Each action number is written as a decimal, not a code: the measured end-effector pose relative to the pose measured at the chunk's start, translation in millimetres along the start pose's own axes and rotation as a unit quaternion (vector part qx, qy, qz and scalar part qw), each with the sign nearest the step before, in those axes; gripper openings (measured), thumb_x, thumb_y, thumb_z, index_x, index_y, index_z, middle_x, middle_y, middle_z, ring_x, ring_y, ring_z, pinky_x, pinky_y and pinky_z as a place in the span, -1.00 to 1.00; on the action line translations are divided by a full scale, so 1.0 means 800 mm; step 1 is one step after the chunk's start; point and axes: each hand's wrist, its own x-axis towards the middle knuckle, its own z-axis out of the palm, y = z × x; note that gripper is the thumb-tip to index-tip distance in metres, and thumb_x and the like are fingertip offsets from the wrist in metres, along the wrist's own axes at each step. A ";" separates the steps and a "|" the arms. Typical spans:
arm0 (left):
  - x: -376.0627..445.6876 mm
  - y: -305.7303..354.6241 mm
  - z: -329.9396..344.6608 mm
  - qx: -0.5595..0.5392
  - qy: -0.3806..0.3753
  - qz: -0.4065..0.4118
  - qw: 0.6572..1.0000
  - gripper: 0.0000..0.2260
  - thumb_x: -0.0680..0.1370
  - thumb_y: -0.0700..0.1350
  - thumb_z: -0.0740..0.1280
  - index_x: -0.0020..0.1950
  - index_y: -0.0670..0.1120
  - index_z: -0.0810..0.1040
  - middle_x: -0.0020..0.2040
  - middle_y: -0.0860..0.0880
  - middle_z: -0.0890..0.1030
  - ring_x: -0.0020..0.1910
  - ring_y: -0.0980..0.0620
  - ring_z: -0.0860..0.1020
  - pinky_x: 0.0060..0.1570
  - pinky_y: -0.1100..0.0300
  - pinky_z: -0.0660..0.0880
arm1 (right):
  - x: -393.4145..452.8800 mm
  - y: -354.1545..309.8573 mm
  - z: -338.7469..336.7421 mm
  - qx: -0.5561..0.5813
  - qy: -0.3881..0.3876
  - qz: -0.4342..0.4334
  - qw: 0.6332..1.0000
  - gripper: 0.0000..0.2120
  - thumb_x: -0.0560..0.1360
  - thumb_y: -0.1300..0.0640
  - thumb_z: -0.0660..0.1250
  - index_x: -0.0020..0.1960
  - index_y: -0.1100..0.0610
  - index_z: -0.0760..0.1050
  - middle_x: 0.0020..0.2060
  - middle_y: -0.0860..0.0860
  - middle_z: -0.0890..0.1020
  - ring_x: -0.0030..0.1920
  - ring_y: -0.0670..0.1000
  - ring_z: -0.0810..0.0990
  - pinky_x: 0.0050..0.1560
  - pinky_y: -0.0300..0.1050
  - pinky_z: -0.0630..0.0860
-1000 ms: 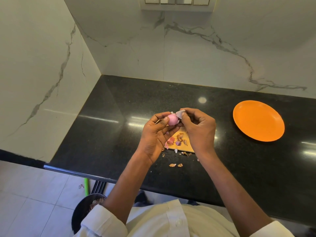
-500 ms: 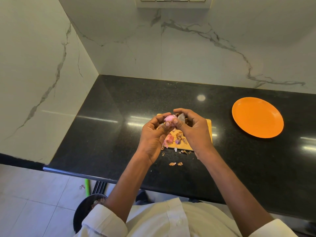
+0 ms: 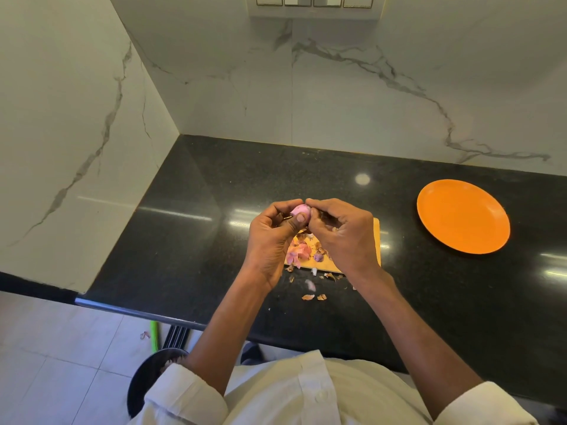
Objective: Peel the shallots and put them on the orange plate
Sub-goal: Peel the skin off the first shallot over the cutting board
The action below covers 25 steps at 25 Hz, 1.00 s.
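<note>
Both hands pinch the shallot point(image 3: 298, 210) above the board point(image 3: 376, 237): left hand point(image 3: 271, 237) cradling it, right hand point(image 3: 343, 234) apparently picking at its skin. Peels point(image 3: 308, 297) lie before the board; the plate point(image 3: 463, 216) sits well right, open counter point(image 3: 214, 240) between.

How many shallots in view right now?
1. The shallot is held between the left hand and right hand, above the cutting board. Others may be hidden behind the hands.

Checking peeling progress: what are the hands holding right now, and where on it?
Left hand grips a pink shallot by its lower side, thumb across it; right hand pinches its top.
</note>
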 end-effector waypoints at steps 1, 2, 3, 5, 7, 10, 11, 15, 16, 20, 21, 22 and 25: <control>0.000 0.000 0.001 0.007 -0.001 0.003 1.000 -0.69 0.50 -0.19 0.52 0.24 -0.19 0.68 0.14 -0.16 0.73 0.17 -0.10 0.70 0.09 0.13 0.66 | 0.001 0.000 0.000 0.001 0.004 0.001 1.000 -0.79 0.59 0.21 0.49 0.21 0.17 0.71 0.03 0.00 0.76 0.01 -0.10 0.73 0.02 -0.17 0.69; 0.000 0.001 0.000 0.010 -0.003 0.004 1.000 -0.69 0.51 -0.19 0.52 0.24 -0.18 0.68 0.15 -0.15 0.73 0.17 -0.10 0.70 0.09 0.12 0.66 | 0.002 0.001 0.001 0.001 0.011 0.008 1.000 -0.80 0.58 0.22 0.49 0.20 0.15 0.72 0.02 -0.01 0.76 0.01 -0.11 0.72 0.03 -0.17 0.69; 0.000 0.001 0.000 0.009 -0.006 0.005 1.000 -0.69 0.51 -0.20 0.52 0.24 -0.18 0.67 0.15 -0.14 0.72 0.17 -0.10 0.70 0.10 0.11 0.66 | 0.003 0.002 0.001 0.003 0.019 0.022 1.000 -0.80 0.58 0.24 0.49 0.20 0.14 0.72 0.02 -0.03 0.76 0.03 -0.12 0.72 0.04 -0.19 0.68; 0.001 0.000 0.001 0.004 -0.007 0.007 1.000 -0.70 0.52 -0.19 0.51 0.24 -0.14 0.67 0.15 -0.11 0.73 0.17 -0.09 0.70 0.11 0.11 0.66 | 0.002 0.004 0.000 0.027 0.019 0.057 0.998 -0.80 0.61 0.23 0.46 0.21 0.09 0.71 0.06 -0.07 0.74 0.09 -0.13 0.70 0.09 -0.21 0.67; 0.003 0.000 0.002 0.000 0.004 0.011 1.000 -0.70 0.52 -0.20 0.50 0.25 -0.13 0.66 0.13 -0.09 0.74 0.17 -0.06 0.70 0.10 0.13 0.66 | 0.001 0.003 0.001 0.083 0.004 0.096 0.992 -0.79 0.62 0.16 0.46 0.25 0.06 0.69 0.11 -0.10 0.72 0.16 -0.13 0.68 0.14 -0.21 0.65; 0.006 -0.006 0.001 0.004 0.008 0.007 1.000 -0.71 0.55 -0.24 0.48 0.27 -0.17 0.66 0.15 -0.12 0.75 0.17 -0.07 0.72 0.10 0.11 0.67 | -0.001 0.006 0.004 0.145 -0.010 0.133 0.980 -0.74 0.58 0.11 0.50 0.27 0.06 0.69 0.15 -0.08 0.71 0.22 -0.07 0.68 0.21 -0.15 0.64; 0.007 -0.007 -0.001 0.007 0.007 0.002 1.000 -0.70 0.56 -0.25 0.48 0.29 -0.19 0.66 0.17 -0.15 0.74 0.18 -0.09 0.72 0.12 0.08 0.67 | 0.000 0.008 0.004 0.173 -0.009 0.150 0.973 -0.75 0.57 0.13 0.52 0.25 0.08 0.70 0.14 -0.05 0.72 0.20 -0.05 0.69 0.21 -0.10 0.66; 0.013 -0.012 -0.007 0.021 0.000 -0.005 1.000 -0.69 0.51 -0.20 0.50 0.25 -0.19 0.68 0.16 -0.17 0.74 0.14 -0.09 0.72 0.06 0.10 0.67 | 0.000 0.016 0.001 0.165 -0.001 0.161 0.973 -0.79 0.56 0.18 0.54 0.19 0.13 0.73 0.07 -0.02 0.75 0.10 -0.02 0.74 0.10 -0.02 0.72; 0.015 -0.012 -0.006 0.028 -0.001 -0.002 1.000 -0.70 0.50 -0.19 0.50 0.23 -0.18 0.68 0.15 -0.17 0.74 0.13 -0.09 0.72 0.04 0.13 0.67 | 0.000 0.017 0.001 0.141 0.010 0.153 0.978 -0.81 0.57 0.18 0.53 0.18 0.14 0.74 0.04 -0.02 0.75 0.07 -0.03 0.75 0.06 -0.02 0.72; 0.025 -0.015 0.001 0.057 0.004 0.018 0.998 -0.71 0.48 -0.20 0.52 0.19 -0.19 0.68 0.13 -0.20 0.74 0.11 -0.09 0.72 0.06 0.12 0.68 | 0.008 0.021 0.000 0.074 0.030 0.101 0.992 -0.87 0.58 0.16 0.51 0.11 0.15 0.74 -0.04 -0.02 0.75 -0.01 -0.02 0.74 -0.02 0.07 0.72; 0.028 -0.015 0.003 0.063 0.002 0.025 0.998 -0.69 0.47 -0.20 0.53 0.20 -0.21 0.68 0.13 -0.21 0.73 0.11 -0.09 0.72 0.06 0.12 0.67 | 0.010 0.022 0.000 0.070 0.031 0.102 0.992 -0.88 0.58 0.15 0.51 0.09 0.15 0.73 -0.05 -0.03 0.75 -0.03 -0.02 0.74 -0.03 0.07 0.72; 0.029 -0.015 0.005 0.067 -0.003 0.029 0.997 -0.68 0.47 -0.19 0.54 0.20 -0.21 0.67 0.13 -0.21 0.73 0.11 -0.09 0.72 0.07 0.11 0.67 | 0.011 0.021 0.001 0.068 0.036 0.113 0.991 -0.87 0.57 0.12 0.51 0.08 0.14 0.71 -0.06 -0.03 0.74 -0.05 -0.02 0.74 -0.04 0.06 0.72; 0.031 -0.014 0.008 0.081 -0.013 0.030 0.996 -0.72 0.49 -0.20 0.53 0.18 -0.17 0.67 0.14 -0.18 0.73 0.15 -0.08 0.71 0.11 0.11 0.66 | 0.011 0.022 0.005 0.077 0.064 0.164 0.981 -0.91 0.56 0.17 0.50 0.05 0.13 0.66 -0.07 -0.03 0.73 -0.05 -0.02 0.74 -0.02 0.07 0.72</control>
